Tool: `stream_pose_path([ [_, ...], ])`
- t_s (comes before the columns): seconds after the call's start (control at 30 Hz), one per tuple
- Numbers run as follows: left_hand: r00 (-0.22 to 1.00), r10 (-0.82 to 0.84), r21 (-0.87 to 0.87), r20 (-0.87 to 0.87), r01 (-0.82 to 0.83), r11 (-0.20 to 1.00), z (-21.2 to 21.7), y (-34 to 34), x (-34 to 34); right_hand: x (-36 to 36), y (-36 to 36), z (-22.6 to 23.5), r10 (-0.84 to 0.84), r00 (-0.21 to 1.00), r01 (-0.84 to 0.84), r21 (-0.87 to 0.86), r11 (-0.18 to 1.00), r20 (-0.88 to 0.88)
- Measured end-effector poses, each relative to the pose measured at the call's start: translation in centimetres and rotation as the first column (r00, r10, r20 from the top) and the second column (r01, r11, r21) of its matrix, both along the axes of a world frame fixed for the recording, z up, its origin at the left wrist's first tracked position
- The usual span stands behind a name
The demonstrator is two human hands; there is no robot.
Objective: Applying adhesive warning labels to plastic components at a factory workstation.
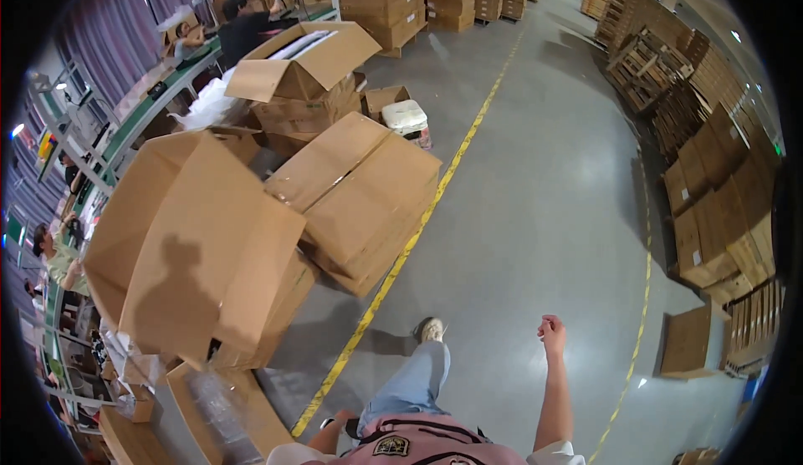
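Right hand (551,329) was loosely curled, nearly a fist, empty, hanging free over the floor (535,214). Left hand (341,420) sat low by the hip, mostly hidden behind the torso; a dark wristband showed, but whether it was open or closed could not be told, and nothing was seen in it.

Nearest work: the big open box (196,243), tipped on its side, flaps splayed, well apart from both hands, ahead and to the person's left. Beyond the box, farther ahead, lay a flat cardboard stack (360,201); past that stack, another open box (305,63) on a pile.

Handling judgement: the big box looked empty, so probably light but bulky and awkward for one hand. Corrugated walls should be stiff along the creases and floppy at the flaps. Best hold is likely two-handed, at opposite edges or corners of the body, not by a flap, which could bend or tear. Surface dry and matte, so slip is unlikely.

A yellow line (393,268) ran on the floor just right of the box.
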State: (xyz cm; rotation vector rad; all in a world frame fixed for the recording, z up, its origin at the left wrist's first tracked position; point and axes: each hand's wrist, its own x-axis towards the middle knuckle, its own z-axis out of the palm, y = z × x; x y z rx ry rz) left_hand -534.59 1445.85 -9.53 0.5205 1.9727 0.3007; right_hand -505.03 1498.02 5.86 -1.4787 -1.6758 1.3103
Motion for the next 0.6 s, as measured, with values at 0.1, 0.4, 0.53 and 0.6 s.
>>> stream_pose_path([
  [0.1, 0.999, -0.050, 0.056, -0.013, 0.050, 0.997, 2.9, 12.7, -6.1, -2.1, 7.2, -2.4, 0.078, 0.991, -0.060, -0.158, 0.986, 0.109],
  [0.4, 0.890, 0.192, 0.502, 0.414, -0.399, 0.767, 10.8, 61.6, -21.4, -1.5, 17.0, -17.4, 0.377, 0.802, -0.285, -0.258, 0.923, 0.464],
  [0.53, 0.868, 0.233, 0.577, 0.439, -0.470, 0.668, 10.4, 78.2, -25.3, -0.1, 30.4, -24.6, 0.374, 0.819, -0.263, -0.294, 0.919, 0.436],
  [0.6, 0.345, 0.210, 0.244, 0.915, -0.886, 0.396, 6.0, 75.1, -30.8, -6.0, 39.7, -28.5, 0.487, 0.807, -0.401, -0.296, 0.867, 0.333],
])
